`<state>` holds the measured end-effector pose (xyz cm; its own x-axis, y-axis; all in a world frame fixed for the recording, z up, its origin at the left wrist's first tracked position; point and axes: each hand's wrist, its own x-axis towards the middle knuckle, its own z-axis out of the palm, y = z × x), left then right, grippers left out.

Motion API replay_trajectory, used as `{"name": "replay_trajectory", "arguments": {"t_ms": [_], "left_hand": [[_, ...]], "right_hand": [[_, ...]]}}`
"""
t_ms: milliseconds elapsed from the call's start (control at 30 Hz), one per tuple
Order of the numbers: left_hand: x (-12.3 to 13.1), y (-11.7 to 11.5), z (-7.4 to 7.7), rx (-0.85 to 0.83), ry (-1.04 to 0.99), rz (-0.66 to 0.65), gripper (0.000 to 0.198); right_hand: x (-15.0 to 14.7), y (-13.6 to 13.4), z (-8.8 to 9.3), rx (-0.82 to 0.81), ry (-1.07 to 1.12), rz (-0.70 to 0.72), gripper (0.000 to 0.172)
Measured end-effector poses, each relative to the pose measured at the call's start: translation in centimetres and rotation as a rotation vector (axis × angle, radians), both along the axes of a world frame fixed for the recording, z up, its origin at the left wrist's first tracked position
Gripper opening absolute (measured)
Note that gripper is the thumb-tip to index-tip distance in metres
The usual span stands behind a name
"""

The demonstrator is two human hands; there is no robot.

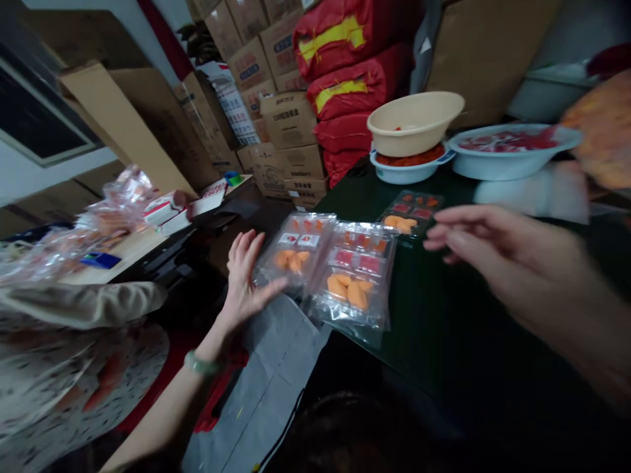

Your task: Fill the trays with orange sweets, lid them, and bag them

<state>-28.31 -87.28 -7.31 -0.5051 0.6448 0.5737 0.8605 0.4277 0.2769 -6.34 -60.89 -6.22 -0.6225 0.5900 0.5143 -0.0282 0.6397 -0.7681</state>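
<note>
My left hand [249, 279], with a pale green bangle [202, 363] on its wrist, has its fingers spread and holds nothing. Its thumb overlaps the lower left edge of a clear plastic pack [296, 246] of orange pieces and small sachets; whether it touches cannot be told. Right beside that, a second such pack [352, 272] has red sachets above the orange pieces. Farther back, a third pack [411, 213] lies flat on the dark green table [419, 315]. My right hand [507, 253], slightly blurred, hovers to the right of this third pack, fingers loosely bent and seemingly empty.
A cream basin [417, 121] rests on a white one [414, 172]; a wide pale blue basin [515, 161] with red packets stands beside them. Cartons [290, 128] and red sacks [350, 85] are stacked behind. Another person's sleeve [83, 303] is at left, near a bench of plastic packs [108, 217].
</note>
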Motion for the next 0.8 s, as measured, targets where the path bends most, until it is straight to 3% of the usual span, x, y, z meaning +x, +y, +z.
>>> {"name": "replay_trajectory", "arguments": {"t_ms": [67, 100, 200, 333, 467, 567, 667, 733, 800], "left_hand": [[3.1, -0.1, -0.9, -0.153, 0.210, -0.220, 0.082], [4.6, 0.2, -1.6, -0.236, 0.262, -0.323, 0.076], [7.8, 2.2, -4.4, -0.296, 0.380, -0.507, 0.053], [9.1, 5.3, -7.3, -0.158, 0.340, -0.413, 0.029], [9.1, 7.3, -8.2, -0.083, 0.275, -0.332, 0.027], [8.7, 8.1, -8.2, -0.097, 0.279, -0.351, 0.026], [7.8, 7.6, -7.0, -0.116, 0.297, -0.435, 0.028], [6.6, 7.1, -5.0, -0.087, 0.317, -0.474, 0.034], [5.3, 7.5, -2.1, -0.058, 0.291, -0.493, 0.037]], "right_hand": [[-3.5, 3.3, -0.6, -0.225, 0.038, 0.034, 0.027], [-5.4, 4.7, -1.2, -0.254, 0.006, 0.042, 0.031], [-10.7, 7.2, -3.5, -0.119, -0.256, 0.095, 0.041], [-14.0, 6.2, -5.2, 0.068, -0.580, 0.163, 0.030], [-14.3, 4.7, -5.1, 0.160, -0.685, 0.099, 0.034], [-13.8, 6.3, -5.1, 0.225, -0.693, 0.008, 0.039], [-11.5, 11.3, -5.8, 0.254, -0.724, -0.233, 0.042], [-8.8, 15.8, -6.8, 0.246, -0.792, -0.435, 0.041], [-5.7, 20.3, -8.1, 0.242, -0.870, -0.590, 0.042]]}}
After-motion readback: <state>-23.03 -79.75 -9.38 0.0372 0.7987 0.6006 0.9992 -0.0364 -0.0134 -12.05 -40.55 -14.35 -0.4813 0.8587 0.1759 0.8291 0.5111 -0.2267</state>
